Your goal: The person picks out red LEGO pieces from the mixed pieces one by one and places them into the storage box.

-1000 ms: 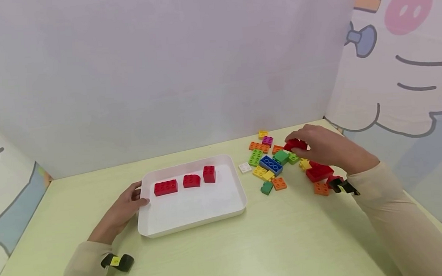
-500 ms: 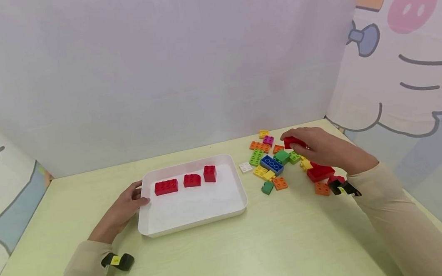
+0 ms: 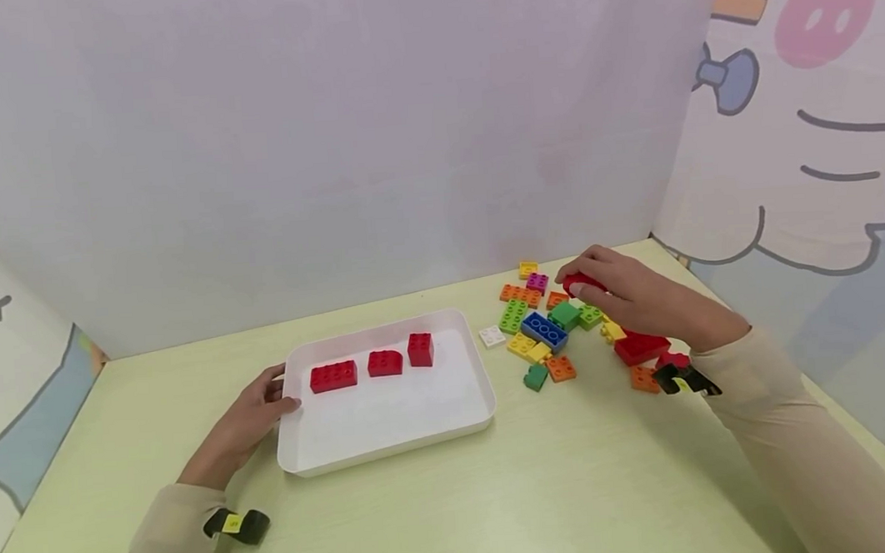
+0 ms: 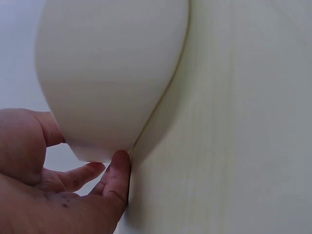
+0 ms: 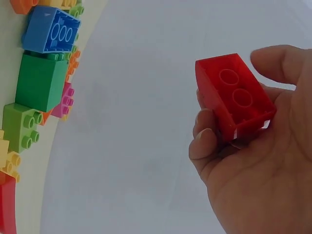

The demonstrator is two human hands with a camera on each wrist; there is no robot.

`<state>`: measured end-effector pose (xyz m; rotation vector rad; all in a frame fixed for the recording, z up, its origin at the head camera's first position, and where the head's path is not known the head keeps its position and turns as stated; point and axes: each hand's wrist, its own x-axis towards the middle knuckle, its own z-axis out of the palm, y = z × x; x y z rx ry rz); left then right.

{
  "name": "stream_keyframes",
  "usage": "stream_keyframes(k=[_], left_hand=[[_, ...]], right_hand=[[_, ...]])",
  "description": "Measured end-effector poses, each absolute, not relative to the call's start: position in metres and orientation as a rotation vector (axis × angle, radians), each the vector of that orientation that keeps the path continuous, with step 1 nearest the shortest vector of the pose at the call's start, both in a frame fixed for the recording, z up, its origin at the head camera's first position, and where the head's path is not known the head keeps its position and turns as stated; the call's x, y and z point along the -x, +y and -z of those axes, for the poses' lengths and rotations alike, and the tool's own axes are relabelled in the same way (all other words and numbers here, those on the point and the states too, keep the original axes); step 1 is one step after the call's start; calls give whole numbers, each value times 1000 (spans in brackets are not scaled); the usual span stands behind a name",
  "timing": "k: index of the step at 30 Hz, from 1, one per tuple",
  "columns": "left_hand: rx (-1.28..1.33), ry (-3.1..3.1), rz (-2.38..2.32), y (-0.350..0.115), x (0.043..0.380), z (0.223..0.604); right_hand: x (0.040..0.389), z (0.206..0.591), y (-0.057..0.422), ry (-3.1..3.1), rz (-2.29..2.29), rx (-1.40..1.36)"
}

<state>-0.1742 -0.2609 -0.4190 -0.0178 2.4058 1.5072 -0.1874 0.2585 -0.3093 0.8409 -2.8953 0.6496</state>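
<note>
My left hand [image 3: 249, 416] grips the left end of a white tray [image 3: 391, 450], thumb over the rim; in the left wrist view its fingers [image 4: 117, 178] touch the tray's outer wall [image 4: 112, 73]. Three red bricks lie in a row inside: a long one [image 3: 333, 376], a shorter one with a rounded end [image 3: 384, 363] and a taller one [image 3: 420, 349]. Above the loose pile, my right hand [image 3: 635, 300] holds another red brick [image 5: 234, 95]. Its hollow underside with two round tubes faces the right wrist camera.
Right of the tray lie several loose bricks, among them blue [image 3: 544, 330], green [image 3: 564, 315], white [image 3: 491, 336] and orange [image 3: 561, 368]. A larger red brick [image 3: 641, 348] sits under my right forearm. A pale wall [image 3: 331, 165] rises behind the table.
The red brick has been lifted and turned within my right hand, which has shifted slightly left. My left hand and the tray have stayed in place.
</note>
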Motion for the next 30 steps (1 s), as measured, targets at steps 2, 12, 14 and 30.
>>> stream_keyframes(k=[2,12,14,30], left_hand=[[17,2407,-1508,-261,174,419],[5,2401,-1522,-263,172,419],[8,2401,-1523,-262,172,419],[14,2384,-1542,-248,183,423]], right_hand=[[188,311,258,-2879,-675,-841],[191,312,254,-2768,-577,-904],[192,312,252,-2768,-563,-911],[204,288,194,-2597,-586,-1083]])
